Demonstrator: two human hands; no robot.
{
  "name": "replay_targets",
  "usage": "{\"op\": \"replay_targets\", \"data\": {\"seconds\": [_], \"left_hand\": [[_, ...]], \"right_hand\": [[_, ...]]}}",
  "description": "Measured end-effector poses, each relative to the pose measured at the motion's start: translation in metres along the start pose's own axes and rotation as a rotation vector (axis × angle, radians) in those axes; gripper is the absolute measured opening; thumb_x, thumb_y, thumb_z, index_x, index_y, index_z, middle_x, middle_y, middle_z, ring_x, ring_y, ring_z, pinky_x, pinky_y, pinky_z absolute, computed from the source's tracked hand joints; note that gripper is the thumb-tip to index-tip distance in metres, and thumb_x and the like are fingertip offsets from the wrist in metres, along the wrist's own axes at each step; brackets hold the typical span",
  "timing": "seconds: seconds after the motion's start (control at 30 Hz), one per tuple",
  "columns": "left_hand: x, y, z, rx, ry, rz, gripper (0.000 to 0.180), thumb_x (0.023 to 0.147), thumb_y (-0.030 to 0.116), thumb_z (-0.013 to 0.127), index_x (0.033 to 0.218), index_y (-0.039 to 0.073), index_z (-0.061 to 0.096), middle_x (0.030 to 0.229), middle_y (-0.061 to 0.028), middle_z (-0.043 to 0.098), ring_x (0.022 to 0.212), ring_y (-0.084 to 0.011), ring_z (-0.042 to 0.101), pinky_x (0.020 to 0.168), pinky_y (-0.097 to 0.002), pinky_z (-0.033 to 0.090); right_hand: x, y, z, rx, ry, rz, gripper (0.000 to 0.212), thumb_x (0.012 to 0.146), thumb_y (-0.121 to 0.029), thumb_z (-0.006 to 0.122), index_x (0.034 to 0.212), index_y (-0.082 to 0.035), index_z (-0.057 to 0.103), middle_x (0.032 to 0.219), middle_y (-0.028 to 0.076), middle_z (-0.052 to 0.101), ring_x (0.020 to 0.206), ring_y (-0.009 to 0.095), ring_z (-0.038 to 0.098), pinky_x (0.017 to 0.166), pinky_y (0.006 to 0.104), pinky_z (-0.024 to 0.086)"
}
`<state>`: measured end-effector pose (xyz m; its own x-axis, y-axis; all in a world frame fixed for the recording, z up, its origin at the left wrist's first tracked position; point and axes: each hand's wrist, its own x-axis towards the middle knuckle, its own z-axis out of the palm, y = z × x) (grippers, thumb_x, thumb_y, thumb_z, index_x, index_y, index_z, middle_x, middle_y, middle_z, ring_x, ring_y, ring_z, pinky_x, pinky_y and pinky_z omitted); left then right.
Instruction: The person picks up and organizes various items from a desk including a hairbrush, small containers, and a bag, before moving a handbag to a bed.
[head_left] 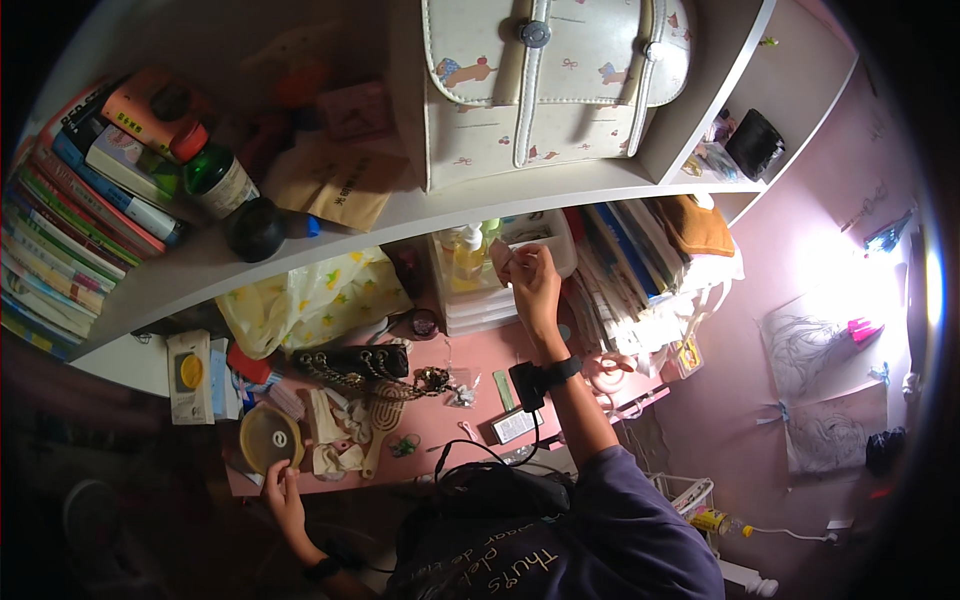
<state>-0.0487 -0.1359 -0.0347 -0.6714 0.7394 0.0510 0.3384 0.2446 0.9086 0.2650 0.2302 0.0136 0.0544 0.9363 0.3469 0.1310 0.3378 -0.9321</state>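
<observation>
My right hand [536, 284] is raised over a white drawer organizer [486, 316] at the back of the pink desk. Its fingers are pinched on a small flat pinkish piece [502, 258] whose kind I cannot make out. Right beside that hand, a clear pump bottle [468, 252] of yellow liquid stands on the organizer, next to an open tray section [545, 228]. Down at the desk's front left edge, my left hand [287, 496] has its fingers loosely extended. Their tips lie at the near rim of a round, yellow-rimmed container [254, 438] with a small pale ring on it.
A shelf [390, 226] crosses above the desk, bearing a cream backpack [560, 130], books [80, 215] and a green bottle [217, 176]. Below lie a lemon-print bag [318, 298], a black chain-strap bag [355, 360] and white cloth pieces [338, 430]. Papers and folders [625, 265] lean right.
</observation>
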Motion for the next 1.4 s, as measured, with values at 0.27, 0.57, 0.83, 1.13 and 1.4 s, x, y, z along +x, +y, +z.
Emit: {"op": "replay_targets", "data": {"seconds": [0.27, 0.57, 0.83, 1.13, 1.4], "left_hand": [[-0.002, -0.002, -0.004, 0.088, 0.006, -0.023, 0.023, 0.092, 0.021, 0.049, 0.099, 0.000, 0.056, 0.084, -0.0089, 0.059, 0.078, -0.0162, 0.057, 0.074, -0.0278, 0.045], [0.002, -0.007, -0.004, 0.072, 0.009, -0.001, 0.021, 0.091, 0.018, 0.051, 0.099, 0.000, 0.056, 0.083, -0.0092, 0.060, 0.077, -0.0169, 0.058, 0.073, -0.0284, 0.045], [0.020, 0.041, 0.031, -0.072, -0.149, 0.004, 0.026, 0.091, 0.025, 0.050, 0.102, 0.002, 0.056, 0.086, -0.0059, 0.059, 0.079, -0.0147, 0.058, 0.072, -0.0282, 0.046], [0.108, 0.156, 0.154, 0.043, -0.578, 0.687, 0.043, 0.079, 0.006, 0.057, 0.121, 0.001, 0.046, 0.114, -0.0172, 0.054, 0.104, -0.0325, 0.051, 0.088, -0.0374, 0.041], [0.150, 0.165, 0.246, 0.080, -0.631, 0.793, 0.059, 0.070, 0.004, 0.065, 0.125, 0.004, 0.043, 0.118, -0.0218, 0.050, 0.107, -0.0359, 0.048, 0.090, -0.0410, 0.040]], "right_hand": [[-0.011, -0.043, -0.014, -0.146, -0.031, -0.126, 0.017, 0.081, 0.002, 0.054, 0.097, 0.002, 0.048, 0.082, 0.014, 0.064, 0.076, 0.019, 0.065, 0.060, 0.0267, 0.049], [-0.034, -0.052, 0.019, -0.252, -0.085, -0.232, 0.014, 0.076, 0.007, 0.058, 0.088, 0.003, 0.052, 0.074, 0.008, 0.051, 0.065, 0.016, 0.061, 0.057, 0.0253, 0.050], [-0.035, -0.046, 0.035, -0.466, -0.078, -0.477, 0.011, 0.076, 0.003, 0.058, 0.086, -0.001, 0.054, 0.082, 0.010, 0.057, 0.063, 0.024, 0.059, 0.061, 0.0347, 0.050], [-0.039, -0.038, 0.050, -0.519, -0.091, -0.336, 0.012, 0.077, -0.004, 0.057, 0.089, -0.006, 0.055, 0.087, 0.010, 0.056, 0.071, 0.030, 0.059, 0.058, 0.0357, 0.047], [-0.042, -0.035, 0.046, -0.481, -0.105, -0.380, 0.022, 0.073, -0.001, 0.061, 0.093, -0.005, 0.055, 0.085, 0.010, 0.057, 0.070, 0.028, 0.059, 0.059, 0.0342, 0.049]]}}
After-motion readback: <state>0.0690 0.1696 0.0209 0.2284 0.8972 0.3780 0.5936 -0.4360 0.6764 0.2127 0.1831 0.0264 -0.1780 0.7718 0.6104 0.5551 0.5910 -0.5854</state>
